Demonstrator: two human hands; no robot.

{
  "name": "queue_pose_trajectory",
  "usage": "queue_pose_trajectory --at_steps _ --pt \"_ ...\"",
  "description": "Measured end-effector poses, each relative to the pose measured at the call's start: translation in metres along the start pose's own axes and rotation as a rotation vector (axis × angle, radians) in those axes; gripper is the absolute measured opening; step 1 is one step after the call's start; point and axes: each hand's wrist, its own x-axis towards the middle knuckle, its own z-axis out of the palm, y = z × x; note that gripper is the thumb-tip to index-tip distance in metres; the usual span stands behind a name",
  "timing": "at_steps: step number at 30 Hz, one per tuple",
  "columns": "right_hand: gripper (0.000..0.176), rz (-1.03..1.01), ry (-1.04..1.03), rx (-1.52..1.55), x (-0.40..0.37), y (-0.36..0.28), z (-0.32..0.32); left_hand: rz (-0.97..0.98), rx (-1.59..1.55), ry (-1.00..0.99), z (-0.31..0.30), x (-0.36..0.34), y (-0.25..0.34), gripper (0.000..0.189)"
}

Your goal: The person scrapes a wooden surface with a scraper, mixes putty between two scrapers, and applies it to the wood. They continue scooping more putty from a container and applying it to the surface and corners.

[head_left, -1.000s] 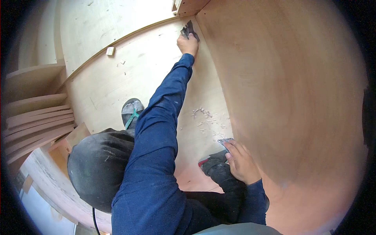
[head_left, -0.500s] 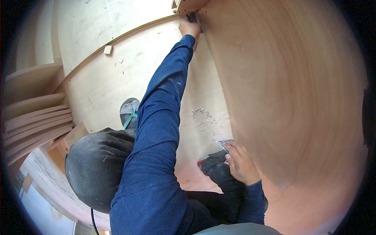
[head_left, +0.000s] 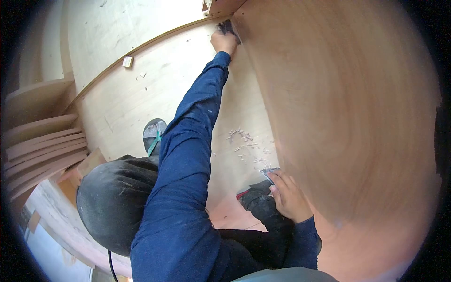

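Observation:
My left arm reaches far forward, and my left hand (head_left: pixel 224 42) is closed around a dark brush-like tool (head_left: pixel 226 27) low in the corner between the floor panel (head_left: pixel 183 94) and the tall wood panel on the right. Close to my body, my right hand (head_left: pixel 289 197) pinches a small flat grey piece (head_left: pixel 268 173); its exact kind is unclear. Pale shavings (head_left: pixel 242 137) lie scattered on the floor just beyond that piece. Both tools are partly covered by my fingers.
The large wood panel (head_left: pixel 343 108) rises along the right. A small wood block (head_left: pixel 128 61) lies near a curved edge strip. Stacked curved boards (head_left: pixel 44 145) stand at the left. My shoes (head_left: pixel 155 134) rest on the floor panel, and a black cable (head_left: pixel 112 265) hangs at lower left.
My left hand and the dark tool have moved a little back toward me along the corner. My right hand has stayed nearly still.

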Motion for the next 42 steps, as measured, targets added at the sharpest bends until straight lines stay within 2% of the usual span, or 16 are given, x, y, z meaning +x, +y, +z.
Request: queue_pose_trajectory --at_steps 2,4,7,10,16,18,22,24,27,30,34,36,40,42 --pt "0.033 0.003 0.015 -0.023 -0.001 0.000 -0.001 -0.233 0.060 0.032 0.008 0.008 -0.009 0.020" --pt "0.033 0.027 0.012 -0.015 -0.002 0.000 -0.001 -0.233 0.000 0.032 0.002 0.011 0.006 0.022" --pt "0.033 0.016 -0.005 0.001 -0.001 0.003 0.001 -0.264 0.172 -0.036 0.003 0.022 0.005 0.023" --pt "0.033 0.020 -0.006 0.002 -0.002 0.006 0.004 -0.209 0.112 -0.081 0.010 0.025 0.001 0.027" --pt "0.034 0.032 -0.011 0.005 -0.004 -0.001 -0.001 -0.086 -0.005 0.084 0.015 0.001 0.023 0.026" --pt "0.034 0.035 -0.012 0.001 -0.005 -0.001 0.002 0.076 -0.054 0.008 0.013 -0.005 0.022 0.028" --pt "0.034 0.048 -0.026 -0.001 -0.008 -0.006 0.003 0.070 0.081 -0.081 -0.003 -0.019 0.034 0.026" --pt "0.034 0.032 -0.023 0.006 -0.008 -0.004 0.004 0.257 -0.137 -0.091 -0.015 -0.024 0.031 0.023" --pt "0.033 0.016 -0.003 -0.001 -0.007 -0.004 0.003 0.180 -0.172 -0.008 -0.017 -0.034 0.030 0.023" --pt "0.032 0.013 0.017 -0.020 -0.006 -0.004 0.001 0.195 -0.189 0.057 -0.010 -0.032 0.032 0.025" --pt "0.032 0.039 -0.020 0.015 -0.006 -0.001 0.004 0.185 -0.089 0.035 -0.008 -0.026 0.032 0.027" --pt "0.032 0.043 -0.023 0.016 -0.006 -0.001 0.005 0.246 -0.115 0.039 -0.006 -0.023 0.032 0.028" --pt "0.033 0.035 -0.012 0.001 -0.008 0.000 0.004 0.241 -0.095 0.012 0.004 -0.013 0.030 0.031" --pt "0.033 0.042 -0.018 0.013 -0.009 0.003 0.004 0.317 -0.102 0.039 0.016 -0.014 0.028 0.025"
